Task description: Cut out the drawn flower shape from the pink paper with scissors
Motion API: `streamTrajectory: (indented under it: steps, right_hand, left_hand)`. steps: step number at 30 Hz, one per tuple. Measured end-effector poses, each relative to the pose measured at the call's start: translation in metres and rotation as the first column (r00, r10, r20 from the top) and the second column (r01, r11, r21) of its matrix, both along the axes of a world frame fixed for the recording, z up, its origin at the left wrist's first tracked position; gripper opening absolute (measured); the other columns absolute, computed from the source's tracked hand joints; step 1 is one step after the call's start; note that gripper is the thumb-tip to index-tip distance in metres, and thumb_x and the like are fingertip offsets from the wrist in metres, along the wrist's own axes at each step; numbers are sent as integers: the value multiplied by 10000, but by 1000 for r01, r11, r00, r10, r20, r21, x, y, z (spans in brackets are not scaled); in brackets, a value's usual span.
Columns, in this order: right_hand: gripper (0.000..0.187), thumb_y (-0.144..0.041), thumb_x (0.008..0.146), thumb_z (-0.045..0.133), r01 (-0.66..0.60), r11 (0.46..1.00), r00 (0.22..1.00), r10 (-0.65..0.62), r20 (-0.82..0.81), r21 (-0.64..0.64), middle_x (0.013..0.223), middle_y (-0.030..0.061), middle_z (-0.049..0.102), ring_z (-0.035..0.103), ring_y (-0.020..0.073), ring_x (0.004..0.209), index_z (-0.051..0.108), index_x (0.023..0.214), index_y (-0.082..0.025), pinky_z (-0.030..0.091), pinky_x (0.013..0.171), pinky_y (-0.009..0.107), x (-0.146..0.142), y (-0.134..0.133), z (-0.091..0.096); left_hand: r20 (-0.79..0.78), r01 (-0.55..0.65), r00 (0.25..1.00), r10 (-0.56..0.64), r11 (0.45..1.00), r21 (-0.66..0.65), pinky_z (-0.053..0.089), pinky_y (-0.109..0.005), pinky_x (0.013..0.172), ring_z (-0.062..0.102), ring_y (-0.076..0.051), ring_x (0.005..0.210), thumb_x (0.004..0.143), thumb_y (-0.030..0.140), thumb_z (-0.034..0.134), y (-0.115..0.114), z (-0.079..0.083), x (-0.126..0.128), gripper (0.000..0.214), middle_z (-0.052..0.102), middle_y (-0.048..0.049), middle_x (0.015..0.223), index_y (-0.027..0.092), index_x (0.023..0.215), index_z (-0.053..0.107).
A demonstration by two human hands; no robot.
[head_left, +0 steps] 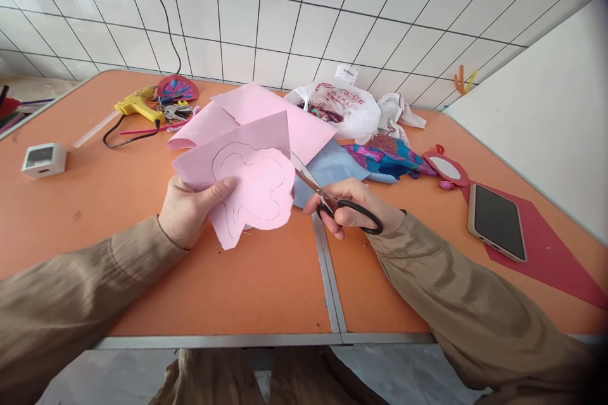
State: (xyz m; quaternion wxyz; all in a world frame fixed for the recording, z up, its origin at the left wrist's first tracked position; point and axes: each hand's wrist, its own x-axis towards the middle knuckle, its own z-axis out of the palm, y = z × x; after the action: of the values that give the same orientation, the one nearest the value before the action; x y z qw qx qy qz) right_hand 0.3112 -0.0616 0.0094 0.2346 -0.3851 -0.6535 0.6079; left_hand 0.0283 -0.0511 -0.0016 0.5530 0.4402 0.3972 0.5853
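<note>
Over on the left of the tabletop [266, 294] sits a box [45, 160], the glue gun [139, 105] behind it to the right, keys [176, 112] beside that. Above the middle is held paper [261, 183], scissors [320, 190] at its right, loose sheets [273, 107] behind. Near the wall [237, 19] sits a plastic bag [356, 111]; far right, a phone [498, 221].

We find no text that can be read with certainty. We note red printing [339, 93] across the crumpled white plastic bag [360, 119], its characters distorted by folds and beyond our reading. We further record a white tag [346, 73] at the bag's upper edge, bearing dark, barcode-like marks and characters too small to decipher.
</note>
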Motion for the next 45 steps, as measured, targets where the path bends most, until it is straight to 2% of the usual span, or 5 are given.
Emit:
streamTrajectory:
  steps: [15, 27, 36, 41, 45]
  right_hand:
    - [462, -638, 776, 697, 316, 944, 945, -305, -118, 96, 605, 7, 596, 603, 157, 494, 646, 950, -213, 458, 455, 294, -24, -7, -8]
    - [644, -728, 728, 680, 184, 982, 974, -187, -126, -37, 607, -2, 615, 612, 123, 497, 605, 963, -133, 478, 497, 252, -43, -23, -10]
    - [543, -651, 774, 684, 509, 854, 845, -473, -249, 106, 589, -1, 610, 594, 136, 474, 631, 956, -143, 434, 462, 263, -39, -13, -16]
    - [612, -704, 730, 690, 200, 977, 967, -185, -175, 72, 564, -3, 596, 575, 125, 429, 633, 921, -125, 421, 435, 244, -22, -7, -12]
    - [613, -709, 736, 685, 0, 1000, 991, -2, -134, -9, 568, -1, 597, 572, 101, 433, 654, 925, -126, 366, 433, 207, -11, -7, -4]
  left_hand:
    - [25, -59, 998, 59, 998, -19, 611, -403, 827, 697, -338, 1057, 637, 320, 909, 4, -6, -1, 314, 781, -90, 954, 156, 862, 765]
    - [89, -136, 987, 134, 991, 10, 580, -383, 910, 686, -315, 1097, 635, 278, 909, 11, -3, -3, 381, 791, -74, 934, 152, 970, 780]
    - [154, 19, 988, -1, 993, -112, 616, -416, 866, 704, -350, 1071, 607, 278, 924, 8, -2, -2, 349, 789, -124, 979, 127, 876, 760]
    - [212, 110, 975, -68, 975, -192, 633, -470, 848, 735, -367, 998, 639, 222, 893, 7, 5, -1, 334, 791, -141, 996, 116, 924, 754]
    - [276, 258, 941, -195, 942, -213, 635, -450, 851, 741, -358, 993, 673, 175, 859, 8, 7, -3, 303, 791, -149, 1021, 118, 956, 765]
